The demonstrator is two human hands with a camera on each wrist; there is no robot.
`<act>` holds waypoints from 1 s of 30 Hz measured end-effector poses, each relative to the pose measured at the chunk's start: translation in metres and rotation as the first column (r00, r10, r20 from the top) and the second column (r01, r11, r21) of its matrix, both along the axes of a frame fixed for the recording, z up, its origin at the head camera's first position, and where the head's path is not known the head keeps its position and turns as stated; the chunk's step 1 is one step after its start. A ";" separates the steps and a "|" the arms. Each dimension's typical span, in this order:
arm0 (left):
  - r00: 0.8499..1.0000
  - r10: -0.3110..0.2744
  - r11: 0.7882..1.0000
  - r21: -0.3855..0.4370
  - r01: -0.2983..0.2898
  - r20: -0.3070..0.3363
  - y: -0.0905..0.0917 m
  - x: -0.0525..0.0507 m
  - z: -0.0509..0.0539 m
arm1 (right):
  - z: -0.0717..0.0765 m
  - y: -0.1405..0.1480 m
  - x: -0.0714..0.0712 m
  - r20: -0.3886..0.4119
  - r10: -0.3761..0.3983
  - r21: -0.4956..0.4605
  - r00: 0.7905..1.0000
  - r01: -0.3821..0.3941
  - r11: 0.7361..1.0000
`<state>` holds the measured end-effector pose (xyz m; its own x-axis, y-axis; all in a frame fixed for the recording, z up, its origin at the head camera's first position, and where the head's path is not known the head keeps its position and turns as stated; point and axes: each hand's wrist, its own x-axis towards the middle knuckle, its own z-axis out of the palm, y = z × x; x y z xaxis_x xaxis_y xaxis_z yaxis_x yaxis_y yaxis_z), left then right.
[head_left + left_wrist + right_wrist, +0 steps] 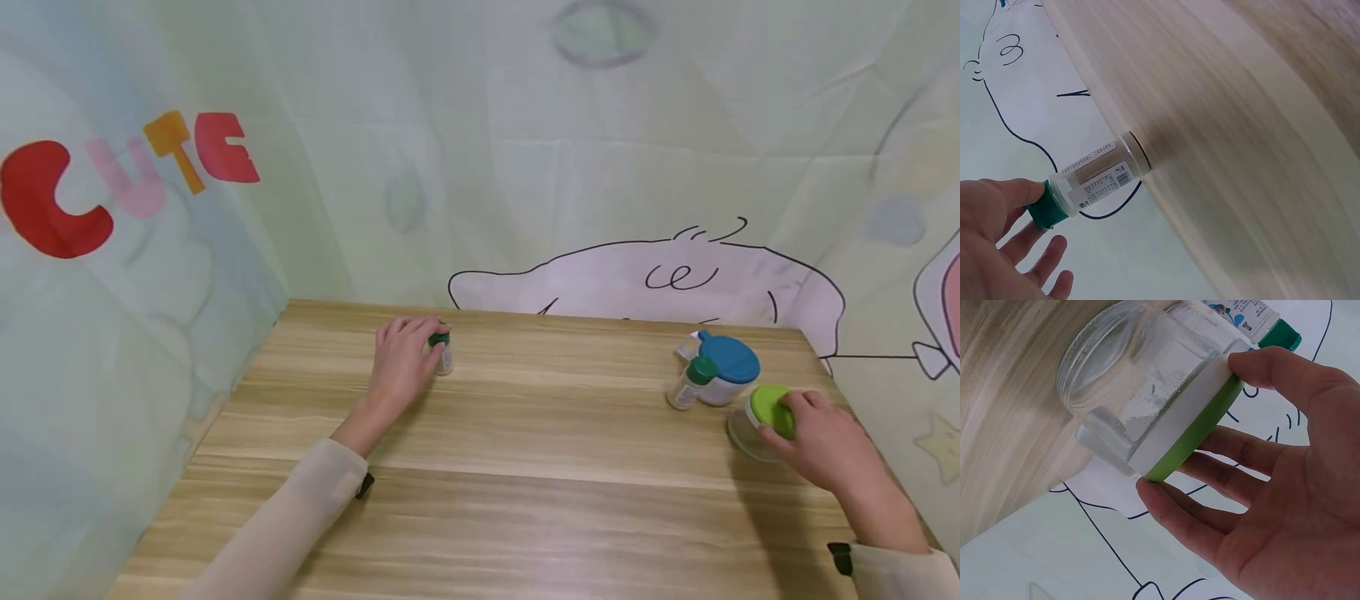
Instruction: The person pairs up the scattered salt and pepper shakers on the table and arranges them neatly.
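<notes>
My left hand [405,354] pinches the green cap of a small clear spice bottle [446,358] between thumb and fingers. Upright on the wooden table, the bottle shows a printed label with a barcode [1124,177] in the left wrist view. At the right, my right hand [828,437] grips the rim of the lime-green lid [771,410] on a glass jar [750,433]. White powder or grains [1138,419] cling inside that jar in the right wrist view. Its base appears to stand on the table.
Just behind the jar stand a second green-capped spice bottle [685,390] and a blue-lidded container [726,367] with a handle, close together. Wood-grain table [525,467] spreads between the hands. A printed cloth backdrop [360,208] borders its back and sides.
</notes>
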<state>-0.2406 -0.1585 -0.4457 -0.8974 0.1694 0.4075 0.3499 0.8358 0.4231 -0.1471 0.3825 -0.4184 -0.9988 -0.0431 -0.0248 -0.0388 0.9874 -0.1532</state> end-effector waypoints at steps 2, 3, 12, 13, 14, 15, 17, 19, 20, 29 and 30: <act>1.000 0.003 1.000 0.016 -0.003 0.008 0.000 0.000 0.000 | -0.001 0.001 -0.001 0.005 -0.002 -0.014 1.000 0.002 1.000; 1.000 0.003 1.000 0.022 -0.004 0.011 0.000 0.001 0.000 | -0.001 0.002 -0.001 0.004 -0.004 -0.021 1.000 0.005 1.000; 1.000 0.007 0.999 0.038 -0.008 0.012 0.000 0.004 -0.001 | -0.002 0.004 0.001 -0.043 -0.067 -0.101 0.997 0.063 0.993; 1.000 0.008 0.999 0.040 -0.009 0.011 0.000 0.003 -0.001 | -0.002 0.003 0.001 -0.049 -0.086 -0.112 0.995 0.080 0.990; 1.000 0.009 0.999 0.039 -0.010 0.010 0.000 0.003 -0.001 | -0.003 0.003 0.002 -0.051 -0.103 -0.122 0.993 0.096 0.988; 1.000 0.010 0.999 0.038 -0.010 0.009 0.000 0.003 -0.001 | -0.003 0.002 0.002 -0.050 -0.118 -0.132 0.992 0.111 0.985; 1.000 0.008 0.999 0.036 -0.009 0.010 0.000 0.002 -0.001 | -0.004 0.002 0.003 -0.042 -0.148 -0.137 0.988 0.141 0.980; 1.000 0.007 0.999 0.033 -0.007 0.011 0.000 0.001 -0.001 | -0.004 0.002 0.004 -0.026 -0.161 -0.127 0.987 0.156 0.979; 1.000 0.007 0.999 0.033 -0.007 0.011 0.000 0.000 -0.001 | -0.004 0.002 0.004 -0.020 -0.165 -0.120 0.986 0.161 0.980; 1.000 0.001 1.000 0.028 -0.001 0.005 -0.002 -0.001 -0.002 | 0.001 -0.007 0.000 0.066 -0.241 -0.087 0.968 0.246 0.965; 1.000 0.001 1.000 0.026 -0.001 0.003 -0.002 -0.001 -0.002 | 0.001 -0.009 -0.001 0.080 -0.255 -0.082 0.964 0.261 0.962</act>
<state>-0.2413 -0.1608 -0.4474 -0.8986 0.1581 0.4094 0.3482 0.8246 0.4459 -0.1477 0.3739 -0.4170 -0.9723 0.2109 -0.1011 0.2294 0.9442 -0.2362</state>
